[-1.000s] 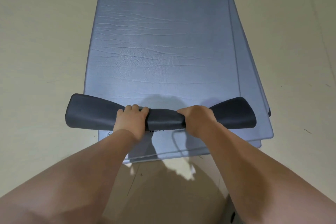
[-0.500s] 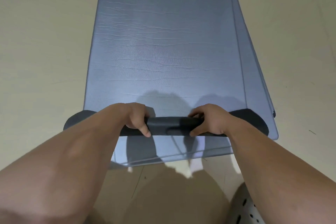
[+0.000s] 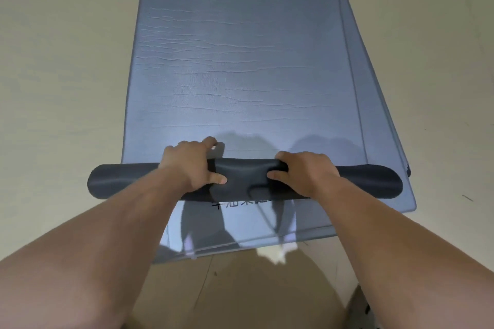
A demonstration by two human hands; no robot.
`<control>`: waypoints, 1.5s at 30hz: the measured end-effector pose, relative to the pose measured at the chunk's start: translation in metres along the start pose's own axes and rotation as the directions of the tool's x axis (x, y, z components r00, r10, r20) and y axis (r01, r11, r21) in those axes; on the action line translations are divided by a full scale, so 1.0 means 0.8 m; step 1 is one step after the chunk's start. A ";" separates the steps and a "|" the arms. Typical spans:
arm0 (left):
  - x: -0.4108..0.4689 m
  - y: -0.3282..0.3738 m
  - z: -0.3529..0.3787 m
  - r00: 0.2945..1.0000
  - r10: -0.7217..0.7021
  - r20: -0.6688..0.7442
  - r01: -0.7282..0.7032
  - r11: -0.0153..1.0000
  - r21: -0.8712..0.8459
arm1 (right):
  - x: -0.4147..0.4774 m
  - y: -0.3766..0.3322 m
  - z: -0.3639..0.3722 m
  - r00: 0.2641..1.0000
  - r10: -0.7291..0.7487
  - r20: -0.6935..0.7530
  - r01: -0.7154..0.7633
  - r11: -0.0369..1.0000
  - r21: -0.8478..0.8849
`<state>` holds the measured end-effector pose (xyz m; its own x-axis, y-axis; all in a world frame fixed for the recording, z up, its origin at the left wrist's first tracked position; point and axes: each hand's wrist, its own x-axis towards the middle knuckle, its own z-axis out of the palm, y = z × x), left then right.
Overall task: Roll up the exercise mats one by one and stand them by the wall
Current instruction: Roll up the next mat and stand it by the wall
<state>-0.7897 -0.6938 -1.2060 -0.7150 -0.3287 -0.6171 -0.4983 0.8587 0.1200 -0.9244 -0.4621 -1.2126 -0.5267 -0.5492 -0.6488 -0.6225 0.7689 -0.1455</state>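
A stack of blue-grey exercise mats (image 3: 240, 67) lies flat on the floor, running away from me. The near end of the top mat is wound into a dark roll (image 3: 369, 181) that lies crosswise over the stack. My left hand (image 3: 192, 165) grips the roll left of its middle, fingers over the far side and thumb on the near side. My right hand (image 3: 302, 171) grips it right of the middle the same way. The roll is squeezed thinner between my hands and bulges at both ends.
The lower mats (image 3: 379, 104) stick out at the right side and at the near end, where dark printed characters (image 3: 240, 204) show just below the roll. Pale beige floor (image 3: 61, 75) surrounds the stack. No wall is in view.
The roll has turned farther along the mat, away from me, and grown thicker. Both hands have shifted their grip over it, and more of the mat underneath is uncovered at the near end.
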 end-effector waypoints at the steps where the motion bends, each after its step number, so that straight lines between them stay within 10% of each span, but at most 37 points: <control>1: -0.009 0.004 0.009 0.990 0.058 -0.129 -0.042 0.992 0.121 | 0.006 -0.002 -0.006 1.000 0.000 0.016 0.000 1.000 0.005; 5: -0.051 0.027 0.070 0.847 0.361 -0.389 -0.235 0.913 0.334 | 0.023 -0.008 -0.017 0.997 0.020 0.071 -0.019 1.000 -0.013; 9: -0.071 0.044 0.103 0.983 0.178 -0.054 -0.152 0.936 0.317 | 0.027 -0.013 -0.006 0.998 0.049 -0.041 -0.054 0.992 -0.112; 16: -0.035 0.039 0.070 0.983 0.185 0.005 -0.180 0.950 0.255 | -0.020 -0.041 0.054 0.884 -0.037 -0.467 -0.023 0.992 -0.123; 25: -0.008 0.035 0.031 0.978 0.203 0.040 -0.206 0.975 0.087 | 0.001 -0.033 0.042 0.986 -0.045 -0.160 -0.011 0.942 -0.335; 30: -0.052 0.048 0.076 0.943 0.221 -0.251 -0.169 0.963 0.212 | 0.022 -0.022 -0.013 0.997 -0.081 0.008 0.082 0.987 -0.140; 40: -0.017 0.056 0.067 0.982 0.106 -0.156 -0.076 0.980 0.184 | 0.066 -0.025 -0.082 0.975 -0.078 0.206 0.077 0.997 0.015; 45: 0.006 0.059 0.066 0.991 0.091 -0.093 -0.071 0.977 0.200 | 0.045 -0.029 -0.048 0.999 -0.045 -0.005 0.044 0.991 -0.128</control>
<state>-0.7908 -0.6339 -1.2439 -0.8000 -0.2842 -0.5284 -0.3381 0.9411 0.0057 -0.9514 -0.5122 -1.2036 -0.5010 -0.5854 -0.6374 -0.7145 0.6954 -0.0770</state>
